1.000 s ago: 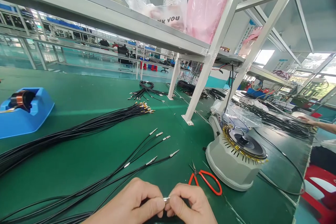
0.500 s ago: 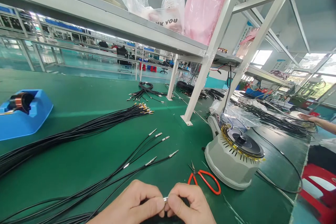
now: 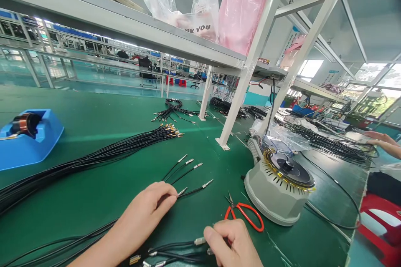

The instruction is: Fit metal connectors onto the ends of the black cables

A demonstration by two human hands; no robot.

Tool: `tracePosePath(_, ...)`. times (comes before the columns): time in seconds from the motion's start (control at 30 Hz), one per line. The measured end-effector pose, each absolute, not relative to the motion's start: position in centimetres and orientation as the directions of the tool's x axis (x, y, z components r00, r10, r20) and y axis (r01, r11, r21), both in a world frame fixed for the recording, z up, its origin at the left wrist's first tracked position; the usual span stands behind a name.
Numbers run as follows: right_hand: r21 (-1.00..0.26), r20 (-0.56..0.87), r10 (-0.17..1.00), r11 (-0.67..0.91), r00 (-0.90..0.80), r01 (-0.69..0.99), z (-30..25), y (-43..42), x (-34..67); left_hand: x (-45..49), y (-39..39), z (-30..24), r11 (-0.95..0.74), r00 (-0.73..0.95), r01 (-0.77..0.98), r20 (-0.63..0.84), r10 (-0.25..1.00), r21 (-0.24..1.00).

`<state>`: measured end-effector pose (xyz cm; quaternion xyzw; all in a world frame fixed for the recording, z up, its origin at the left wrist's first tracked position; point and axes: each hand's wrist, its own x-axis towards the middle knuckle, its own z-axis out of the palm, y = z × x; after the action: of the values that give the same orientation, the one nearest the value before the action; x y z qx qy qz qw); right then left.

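My left hand (image 3: pixel 150 208) reaches out over the small group of thin black cables, its fingers closed on a black cable just behind its silver connector (image 3: pixel 182 192). Beside it lie other silver-tipped cable ends (image 3: pixel 197 166). At the bottom, my right hand (image 3: pixel 233 244) has thumb and fingers curled together around a cable end, mostly hidden by the fingers. A metal connector (image 3: pixel 199 241) on a black cable shows at its thumb tip. More cable ends with metal connectors (image 3: pixel 160 263) lie below my left forearm. Red-handled snips (image 3: pixel 250 217) lie just above my right hand.
A grey round tape dispenser (image 3: pixel 275 194) stands to the right. On the left are a blue tape holder (image 3: pixel 40 142) and a thick black cable bundle (image 3: pixel 103 150). White shelf posts (image 3: pixel 238 104) rise from the green mat. Another person's hands (image 3: pixel 380 139) are at far right.
My hands have come apart from the small metal piece they held together. The left has moved up and left to the cable ends; the right stays low. Cable ends now show between them.
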<state>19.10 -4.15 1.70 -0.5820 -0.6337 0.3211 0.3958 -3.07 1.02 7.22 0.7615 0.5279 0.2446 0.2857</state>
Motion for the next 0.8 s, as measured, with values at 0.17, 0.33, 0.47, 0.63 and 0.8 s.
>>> tracePosePath(0.17, -0.852, 0.138, 0.990, 0.108, 0.021, 0.513, 3.0, -3.7, 18.3, -3.6, 1.5, 5.4, -0.302, 0.289, 0.838, 0.102, 0.952, 0.455)
tracePosePath(0.33, -0.893, 0.087, 0.995, 0.060, 0.039, 0.446, 2.8, -2.9, 18.8, -3.2, 1.1, 6.2, -0.340, 0.326, 0.828, 0.109, 0.939, 0.445)
tracePosePath(0.47, -0.988, -0.049, 0.993, -0.063, 0.107, 0.140, 2.4, -2.1, 19.6, -2.9, 0.7, 7.3, -0.342, 0.396, 0.618, 0.095, 0.913, 0.707)
tracePosePath(0.63, -0.998, 0.058, 0.996, 0.059, 0.074, -0.004, 2.9, -2.4, 18.6, -2.0, -0.2, 7.3, -0.138, 0.506, 0.413, -0.101, 0.856, 0.900)
tracePosePath(0.8, -0.991, 0.132, 0.990, 0.132, 0.054, 0.019, 2.6, -3.0, 17.7, -0.6, -1.4, 7.4, -0.104, 0.480, 0.387, -0.103, 0.871, 0.916)
